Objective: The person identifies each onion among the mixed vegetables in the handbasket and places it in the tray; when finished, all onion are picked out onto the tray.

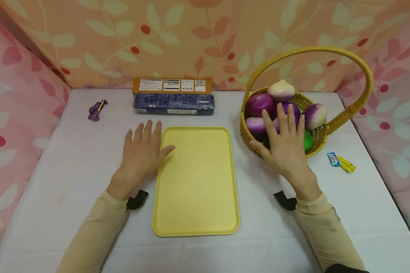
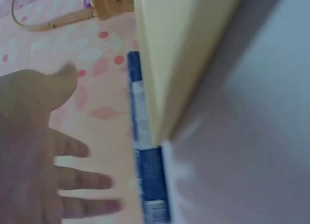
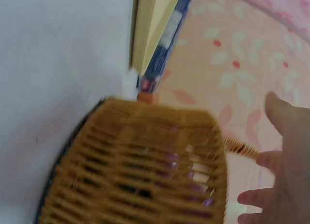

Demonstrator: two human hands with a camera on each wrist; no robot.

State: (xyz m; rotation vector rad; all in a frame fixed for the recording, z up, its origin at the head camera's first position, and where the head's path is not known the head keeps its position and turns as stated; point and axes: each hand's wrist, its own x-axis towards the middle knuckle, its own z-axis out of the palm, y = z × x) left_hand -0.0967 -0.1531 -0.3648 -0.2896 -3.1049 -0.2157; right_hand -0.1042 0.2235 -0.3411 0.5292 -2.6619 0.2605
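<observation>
My left hand (image 1: 141,153) hovers with fingers spread beside the upper left edge of a yellow tray (image 1: 196,182), holding nothing. In the left wrist view the same hand (image 2: 43,146) has its fingers extended. My right hand (image 1: 287,149) is spread, in line with the front of a wicker basket (image 1: 322,148); whether it touches cannot be told. The basket holds a purple onion (image 1: 260,105), purple-and-white turnips (image 1: 316,116), a green item (image 1: 308,141) and other purple vegetables, partly hidden by the hand. The right wrist view shows the basket's woven side (image 3: 140,161) near my fingers.
Behind the tray lie a dark blue package (image 1: 173,103) and an orange box (image 1: 172,85). A purple wrapped candy (image 1: 97,110) lies at the far left. Blue (image 1: 333,159) and yellow (image 1: 346,164) wrapped candies lie right of the basket, whose tall handle (image 1: 314,49) arches above it.
</observation>
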